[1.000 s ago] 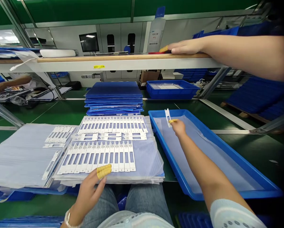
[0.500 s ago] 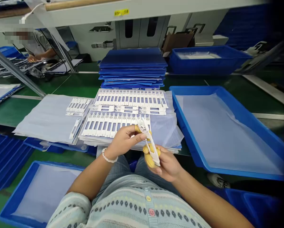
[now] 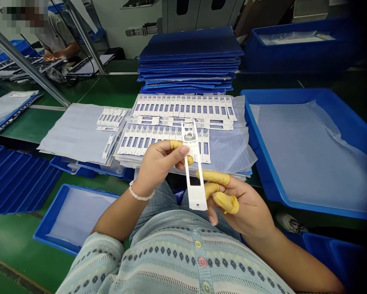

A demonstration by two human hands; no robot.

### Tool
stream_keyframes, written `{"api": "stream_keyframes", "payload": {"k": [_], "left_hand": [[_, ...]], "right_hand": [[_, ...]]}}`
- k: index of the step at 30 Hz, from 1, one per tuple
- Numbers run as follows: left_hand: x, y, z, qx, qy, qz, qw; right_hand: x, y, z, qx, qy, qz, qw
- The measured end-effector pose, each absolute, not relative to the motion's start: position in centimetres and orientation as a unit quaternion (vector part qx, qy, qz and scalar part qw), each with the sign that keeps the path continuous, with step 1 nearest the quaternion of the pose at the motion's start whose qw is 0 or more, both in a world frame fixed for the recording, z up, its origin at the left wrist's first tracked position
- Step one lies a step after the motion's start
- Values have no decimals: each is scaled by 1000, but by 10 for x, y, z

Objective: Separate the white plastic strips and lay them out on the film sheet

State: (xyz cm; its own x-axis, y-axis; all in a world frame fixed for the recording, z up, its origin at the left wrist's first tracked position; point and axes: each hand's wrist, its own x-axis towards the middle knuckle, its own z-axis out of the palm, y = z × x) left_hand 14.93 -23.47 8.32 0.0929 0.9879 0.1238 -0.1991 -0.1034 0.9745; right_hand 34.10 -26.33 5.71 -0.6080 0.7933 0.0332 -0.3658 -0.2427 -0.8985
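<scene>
My left hand (image 3: 162,163) pinches a long white plastic frame (image 3: 197,197) between thumb and fingers near its upper part. The frame has a rectangular opening, a round recess near the top and two prongs at its far end. Yellow finger cots cover some of my fingers. My right hand (image 3: 241,200) is beside the frame's lower right edge, fingers stretched and apart; the fingertips are at the edge, and whether they touch it I cannot tell. Behind the frame, rows of similar white plastic pieces (image 3: 183,107) lie on a sheet-covered stack.
A blue tray (image 3: 269,185) lined with a pale sheet stands at right. Blue boards (image 3: 189,47) are piled behind the rows. White sheets (image 3: 70,132) with several smaller pieces lie at left. A lined blue tray (image 3: 44,237) is low at left. A co-worker (image 3: 61,36) sits at far left.
My right hand has loosened from the white frame and spread its fingers. My left hand still holds the frame, now turned with its face toward me. The view has tilted down.
</scene>
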Motion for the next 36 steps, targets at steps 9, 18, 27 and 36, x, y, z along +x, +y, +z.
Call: {"api": "stream_keyframes", "payload": {"k": [9, 18, 27, 36], "left_hand": [[152, -249, 96, 544, 419, 564, 459], [159, -252, 102, 561, 429, 563, 428], [165, -249, 105, 538, 444, 553, 457], [173, -248, 110, 546, 472, 544, 428]], "right_hand": [[362, -277, 67, -260, -712, 486, 435], [362, -269, 80, -207, -889, 169, 372], [363, -265, 77, -190, -892, 176, 369], [367, -260, 74, -130, -867, 289, 385]]}}
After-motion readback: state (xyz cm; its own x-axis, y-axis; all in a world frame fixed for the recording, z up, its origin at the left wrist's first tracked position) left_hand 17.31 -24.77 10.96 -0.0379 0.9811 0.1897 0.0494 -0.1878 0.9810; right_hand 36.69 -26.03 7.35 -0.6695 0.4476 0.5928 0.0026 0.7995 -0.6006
